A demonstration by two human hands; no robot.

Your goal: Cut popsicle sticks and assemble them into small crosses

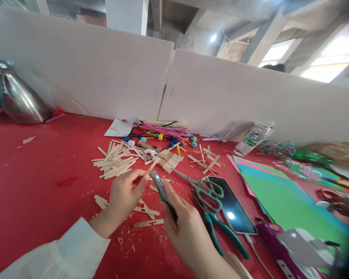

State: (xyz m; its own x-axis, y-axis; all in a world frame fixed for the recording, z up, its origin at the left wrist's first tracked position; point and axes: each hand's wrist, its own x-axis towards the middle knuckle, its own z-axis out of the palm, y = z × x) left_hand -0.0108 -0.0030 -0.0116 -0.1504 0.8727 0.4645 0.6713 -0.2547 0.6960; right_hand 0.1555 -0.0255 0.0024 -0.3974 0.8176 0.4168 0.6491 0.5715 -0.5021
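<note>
In the middle of the head view, my left hand (127,197) pinches a thin wooden craft stick (152,166) that points up and away. My right hand (186,228) is wrapped round a utility knife (160,186), its metal end close beside the stick; I cannot tell whether the blade touches it. Below the hands lie several notched craft sticks (148,223) among wood shavings. Just beyond are a pile of plain craft sticks (116,161) and a flat piece of sticks joined side by side (168,159).
Green-handled scissors (208,193), teal-handled pliers (227,232) and a phone (232,205) lie right of my hands. Farther right are coloured paper sheets (282,190), a plastic bottle (253,138) and a purple power strip (275,236). A steel jug (20,97) stands far left; a white partition (104,73) closes the back.
</note>
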